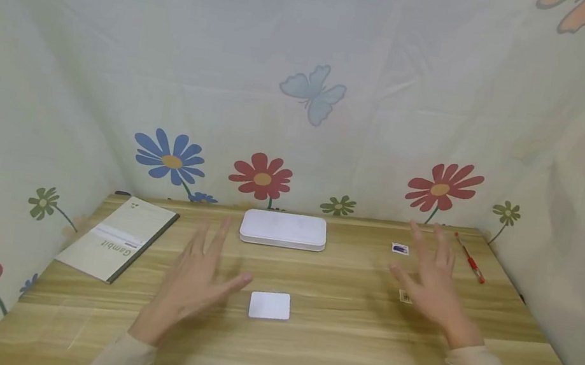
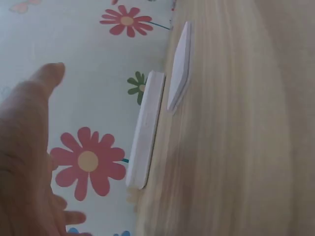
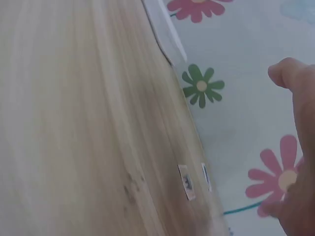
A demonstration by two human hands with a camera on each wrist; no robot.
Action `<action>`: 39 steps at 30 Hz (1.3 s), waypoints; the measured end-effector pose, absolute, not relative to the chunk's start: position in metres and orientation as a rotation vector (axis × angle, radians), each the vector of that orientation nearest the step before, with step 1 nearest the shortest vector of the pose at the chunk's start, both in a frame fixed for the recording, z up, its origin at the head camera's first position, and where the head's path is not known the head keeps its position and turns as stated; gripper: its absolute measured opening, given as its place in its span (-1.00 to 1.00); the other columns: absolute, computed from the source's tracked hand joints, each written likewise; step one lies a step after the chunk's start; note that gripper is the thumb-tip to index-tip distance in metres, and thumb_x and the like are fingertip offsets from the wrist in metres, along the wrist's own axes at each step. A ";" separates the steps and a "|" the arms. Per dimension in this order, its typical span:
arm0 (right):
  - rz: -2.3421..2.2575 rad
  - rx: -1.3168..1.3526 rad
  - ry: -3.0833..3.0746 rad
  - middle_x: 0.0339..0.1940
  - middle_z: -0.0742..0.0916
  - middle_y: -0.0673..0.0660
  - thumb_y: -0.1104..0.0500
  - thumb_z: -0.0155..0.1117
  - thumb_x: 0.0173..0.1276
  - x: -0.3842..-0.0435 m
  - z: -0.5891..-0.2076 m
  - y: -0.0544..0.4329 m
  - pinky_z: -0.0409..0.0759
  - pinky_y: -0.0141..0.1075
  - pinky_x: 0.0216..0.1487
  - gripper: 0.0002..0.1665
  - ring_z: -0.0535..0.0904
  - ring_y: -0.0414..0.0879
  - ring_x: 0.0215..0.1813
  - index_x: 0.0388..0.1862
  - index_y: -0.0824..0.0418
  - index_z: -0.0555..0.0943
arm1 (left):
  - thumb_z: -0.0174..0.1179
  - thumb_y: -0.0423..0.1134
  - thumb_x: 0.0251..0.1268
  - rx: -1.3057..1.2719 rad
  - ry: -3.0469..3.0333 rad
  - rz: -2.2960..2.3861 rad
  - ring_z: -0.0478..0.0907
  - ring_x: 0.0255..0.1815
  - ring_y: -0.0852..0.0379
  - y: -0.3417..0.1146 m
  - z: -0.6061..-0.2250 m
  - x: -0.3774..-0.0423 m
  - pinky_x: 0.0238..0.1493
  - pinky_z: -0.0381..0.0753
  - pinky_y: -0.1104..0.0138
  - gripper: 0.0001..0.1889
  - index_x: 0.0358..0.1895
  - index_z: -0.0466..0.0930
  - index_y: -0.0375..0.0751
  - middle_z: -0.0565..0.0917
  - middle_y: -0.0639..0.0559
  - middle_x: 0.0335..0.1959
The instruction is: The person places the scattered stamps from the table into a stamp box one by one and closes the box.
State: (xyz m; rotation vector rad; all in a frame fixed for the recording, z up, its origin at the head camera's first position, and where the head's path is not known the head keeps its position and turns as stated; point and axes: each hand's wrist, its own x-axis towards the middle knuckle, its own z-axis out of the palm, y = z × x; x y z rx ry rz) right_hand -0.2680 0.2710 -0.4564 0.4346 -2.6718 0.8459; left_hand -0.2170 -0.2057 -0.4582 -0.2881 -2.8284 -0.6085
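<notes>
Both hands are raised over the wooden table with fingers spread, and neither holds anything. My left hand (image 1: 195, 279) hovers between the notebook and a small white rectangular block (image 1: 270, 305), its thumb pointing toward the block. Seen edge-on in the left wrist view, the block (image 2: 180, 69) is thin and flat. Behind it lies a long white case (image 1: 284, 230) with rounded corners. Over the right side hangs my right hand (image 1: 436, 290), close to two small stamp-like papers. One paper (image 1: 400, 249) has a dark blue print; the other, a brownish paper (image 1: 405, 297), is partly hidden by the hand.
A notebook (image 1: 117, 237) marked "Gambit", with a dark spine, lies at the left. Near the back right edge is a red pen (image 1: 469, 259). A flower-patterned curtain (image 1: 227, 87) encloses the table (image 1: 332, 363) at the back and sides.
</notes>
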 end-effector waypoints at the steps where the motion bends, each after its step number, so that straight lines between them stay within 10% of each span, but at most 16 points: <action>1: 0.914 0.445 -2.656 0.85 -0.15 0.44 -0.11 0.40 0.64 -0.270 -0.457 0.275 0.05 0.81 0.38 0.16 -0.19 0.63 0.77 0.91 -0.09 -0.11 | 0.20 0.60 0.40 -0.301 -2.821 -0.655 0.01 0.78 -0.54 -0.206 -0.460 -0.216 0.58 0.18 -0.49 0.24 0.88 -0.30 0.20 -0.20 -0.38 0.86; 6: 1.251 0.406 -2.585 0.73 0.12 0.58 0.05 0.37 0.69 -0.277 -0.469 0.293 0.43 0.57 0.38 0.15 0.22 0.63 0.61 0.91 0.10 -0.18 | 0.31 0.40 0.49 -0.386 -2.796 -0.811 0.14 0.77 -0.44 -0.208 -0.476 -0.211 0.54 0.27 -0.48 0.11 0.88 -0.11 0.13 0.02 -0.26 0.85; 9: 1.377 0.314 -2.548 0.62 0.30 0.58 0.11 0.32 0.72 -0.278 -0.478 0.304 0.65 0.10 0.34 0.08 0.35 0.56 0.54 0.89 0.20 -0.14 | 0.33 0.34 0.51 -0.429 -2.777 -0.849 0.23 0.75 -0.36 -0.208 -0.485 -0.210 0.58 0.29 -0.40 0.05 0.85 0.04 0.02 0.16 -0.20 0.82; 14: 1.475 0.216 -2.524 0.52 0.45 0.54 0.08 0.26 0.76 -0.278 -0.493 0.319 0.51 -0.61 0.03 -0.02 0.57 0.17 0.37 0.87 0.27 -0.05 | 0.40 0.29 0.48 -0.465 -2.726 -0.937 0.45 0.62 -0.24 -0.207 -0.495 -0.211 0.57 0.38 -0.31 -0.06 0.75 0.28 -0.06 0.44 -0.14 0.66; 21: 1.504 0.214 -2.468 0.38 0.56 0.50 0.10 0.30 0.74 -0.286 -0.504 0.323 0.55 -0.61 0.01 -0.13 0.54 -0.52 0.05 0.80 0.35 0.14 | 0.48 0.27 0.37 -0.615 -2.696 -1.003 0.50 0.53 -0.10 -0.212 -0.510 -0.211 0.60 0.28 -0.29 -0.15 0.62 0.50 -0.02 0.69 0.07 0.39; 33: 1.375 0.293 -2.402 0.25 0.64 0.39 0.26 0.50 0.56 -0.303 -0.510 0.321 0.54 -0.63 -0.02 -0.22 0.59 -0.40 -0.01 0.65 0.35 0.41 | 0.48 0.65 0.02 -0.630 -2.760 -0.752 0.46 0.49 0.03 -0.208 -0.515 -0.211 0.54 0.32 -0.25 -0.08 0.40 0.70 0.22 0.62 0.21 0.37; 39: 1.297 0.324 -2.467 0.26 0.67 0.42 0.16 0.57 0.53 -0.316 -0.508 0.320 0.53 -0.60 -0.02 -0.20 0.66 -0.03 0.09 0.62 0.33 0.45 | 0.52 0.59 0.03 -0.659 -2.735 -0.734 0.45 0.48 -0.01 -0.207 -0.518 -0.211 0.52 0.31 -0.26 -0.12 0.39 0.71 0.21 0.61 0.15 0.35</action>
